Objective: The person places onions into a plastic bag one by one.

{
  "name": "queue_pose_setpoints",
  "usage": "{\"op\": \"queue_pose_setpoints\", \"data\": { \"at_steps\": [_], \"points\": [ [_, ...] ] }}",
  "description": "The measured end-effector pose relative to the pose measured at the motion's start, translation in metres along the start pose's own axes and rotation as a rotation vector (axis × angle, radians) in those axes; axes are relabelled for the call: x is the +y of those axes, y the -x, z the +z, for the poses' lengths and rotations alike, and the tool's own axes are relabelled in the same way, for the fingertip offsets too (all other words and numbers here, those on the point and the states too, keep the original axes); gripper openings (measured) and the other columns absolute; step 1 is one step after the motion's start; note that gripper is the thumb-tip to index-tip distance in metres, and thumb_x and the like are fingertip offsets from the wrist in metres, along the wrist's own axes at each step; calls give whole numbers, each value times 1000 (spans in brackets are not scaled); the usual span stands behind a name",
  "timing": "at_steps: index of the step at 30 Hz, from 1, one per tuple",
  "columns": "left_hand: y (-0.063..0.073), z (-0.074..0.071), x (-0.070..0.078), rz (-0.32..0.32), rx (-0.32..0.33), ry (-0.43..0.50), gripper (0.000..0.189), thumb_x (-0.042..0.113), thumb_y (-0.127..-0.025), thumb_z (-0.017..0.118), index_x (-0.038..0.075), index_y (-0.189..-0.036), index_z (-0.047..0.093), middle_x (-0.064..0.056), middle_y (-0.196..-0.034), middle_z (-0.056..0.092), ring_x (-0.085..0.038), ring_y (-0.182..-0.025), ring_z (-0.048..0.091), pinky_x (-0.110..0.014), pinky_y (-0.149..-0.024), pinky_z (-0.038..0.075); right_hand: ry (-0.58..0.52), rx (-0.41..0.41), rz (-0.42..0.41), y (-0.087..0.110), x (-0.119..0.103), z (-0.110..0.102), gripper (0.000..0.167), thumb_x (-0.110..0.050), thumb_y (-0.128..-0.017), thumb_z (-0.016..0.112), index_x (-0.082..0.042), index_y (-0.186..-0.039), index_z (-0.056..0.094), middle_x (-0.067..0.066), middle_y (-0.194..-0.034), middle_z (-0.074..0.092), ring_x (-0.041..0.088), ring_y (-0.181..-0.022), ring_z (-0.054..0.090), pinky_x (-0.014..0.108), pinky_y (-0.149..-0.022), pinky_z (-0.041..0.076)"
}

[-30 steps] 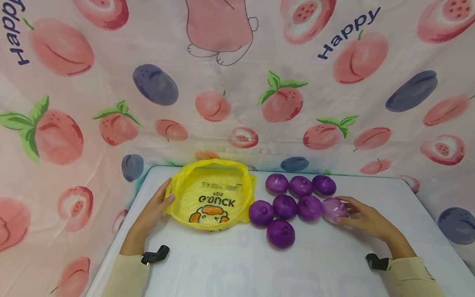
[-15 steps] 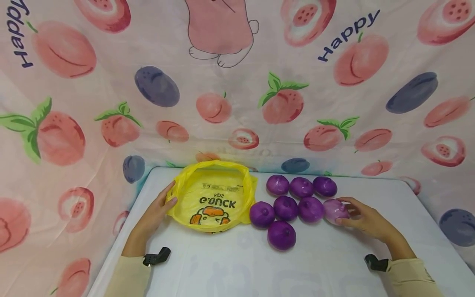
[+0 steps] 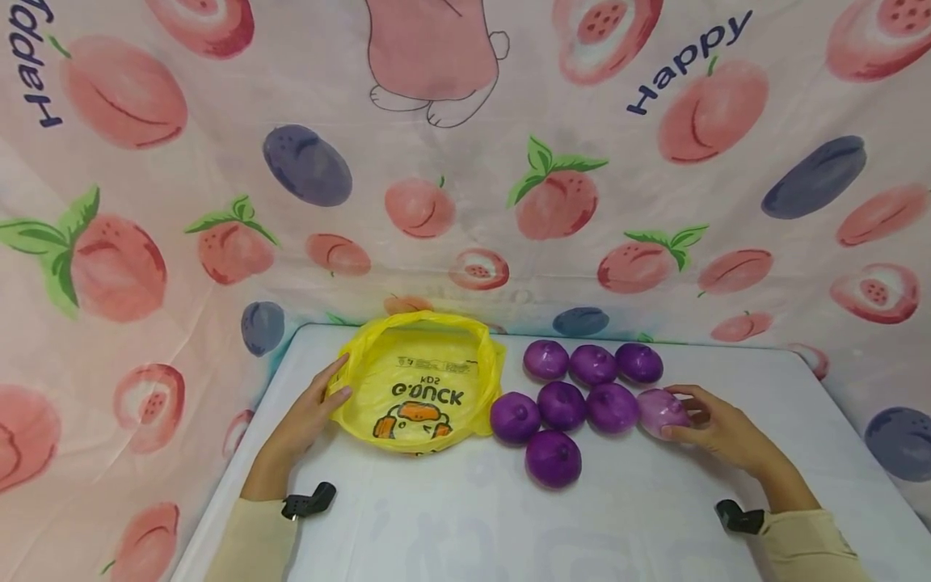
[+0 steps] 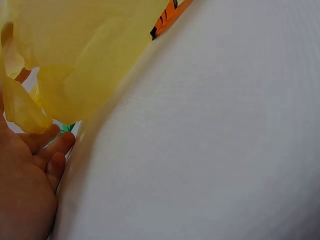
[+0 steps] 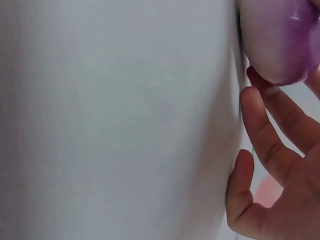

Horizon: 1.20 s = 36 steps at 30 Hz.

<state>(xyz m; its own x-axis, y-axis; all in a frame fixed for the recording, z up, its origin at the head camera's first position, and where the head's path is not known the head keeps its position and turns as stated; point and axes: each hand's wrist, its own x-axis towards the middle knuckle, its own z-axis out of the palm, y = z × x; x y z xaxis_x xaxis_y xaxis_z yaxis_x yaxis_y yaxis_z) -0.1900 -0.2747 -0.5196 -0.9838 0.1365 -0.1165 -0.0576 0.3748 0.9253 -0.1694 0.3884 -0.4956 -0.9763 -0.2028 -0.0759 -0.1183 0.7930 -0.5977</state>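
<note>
Layout on the table [image 3: 625,509]. Left: plastic bag [image 3: 414,380], its mouth upward, with the left hand [image 3: 309,412] at its left side. Right of the bag: eight onions in three ranks. Rear rank, three side by side; middle rank, four, the leftmost [image 3: 515,418] just beside the bag, the rightmost [image 3: 660,413] between thumb and fingers of the right hand [image 3: 716,432]; front, a single onion [image 3: 553,459] before the middle rank's left half. Behind the table: cloth backdrop [image 3: 436,271].
</note>
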Motion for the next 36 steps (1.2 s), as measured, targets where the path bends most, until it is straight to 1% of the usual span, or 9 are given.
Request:
{"op": "queue_pose_setpoints", "data": {
  "at_steps": [5,9,12,17,25,28,31,34,36],
  "points": [
    [-1,0,0,0,0,-6,67,31,-105,59,33,-163,26,-13,-172,12,-43,-158,4,-67,-125,4,-32,-3,17,3,0,-5,70,-37,-87,82,-14,-145,50,23,-126,65,25,-106,68,35,-84,53],
    [-2,1,-1,-1,0,-8,67,32,-104,59,35,-162,26,-12,-172,14,-42,-158,6,-67,-125,5,-85,5,40,7,0,-11,69,-34,-89,81,-11,-146,49,24,-128,63,8,-100,65,22,-78,52],
    [-2,0,-1,10,-2,5,66,31,-104,59,35,-162,27,-11,-172,14,-41,-159,5,-67,-125,4,-117,24,38,8,-1,-16,68,-32,-90,79,-10,-146,47,27,-133,60,0,-97,62,21,-77,51],
    [-3,-1,-1,13,-6,13,66,30,-105,58,35,-162,26,-10,-172,13,-41,-159,5,-68,-125,4,-120,66,19,7,-12,-21,68,-31,-91,78,-11,-147,46,27,-138,57,-4,-96,59,22,-75,50],
    [-1,0,0,-6,-10,22,66,30,-105,58,37,-162,25,-9,-173,12,-41,-159,4,-67,-125,4,-118,100,2,-2,-48,-24,71,-34,-91,79,-15,-150,45,20,-140,57,-9,-97,56,24,-76,50],
    [-1,-1,1,-5,-8,21,66,30,-105,58,37,-162,25,-9,-173,12,-41,-159,4,-66,-125,4,-135,92,-22,-10,-63,-21,71,-35,-91,79,-15,-150,45,20,-140,56,-8,-99,56,27,-78,51],
    [-1,-1,1,0,-5,19,66,31,-105,58,37,-162,25,-10,-173,12,-41,-159,4,-66,-125,4,-152,89,-49,-20,-77,-14,71,-35,-90,80,-15,-149,47,18,-141,57,-1,-103,57,25,-80,53],
    [-1,-2,0,5,-8,25,66,30,-105,58,36,-162,25,-10,-173,12,-41,-159,4,-67,-125,4,-160,83,-77,-31,-91,-6,71,-35,-88,82,-15,-148,49,16,-138,59,13,-111,61,23,-82,55],
    [0,-2,0,7,-9,24,66,30,-105,58,36,-162,26,-10,-173,12,-41,-159,4,-67,-125,4,-163,70,-85,-37,-101,-2,71,-36,-87,82,-16,-147,50,17,-136,61,25,-116,62,28,-87,56]
  ]
}}
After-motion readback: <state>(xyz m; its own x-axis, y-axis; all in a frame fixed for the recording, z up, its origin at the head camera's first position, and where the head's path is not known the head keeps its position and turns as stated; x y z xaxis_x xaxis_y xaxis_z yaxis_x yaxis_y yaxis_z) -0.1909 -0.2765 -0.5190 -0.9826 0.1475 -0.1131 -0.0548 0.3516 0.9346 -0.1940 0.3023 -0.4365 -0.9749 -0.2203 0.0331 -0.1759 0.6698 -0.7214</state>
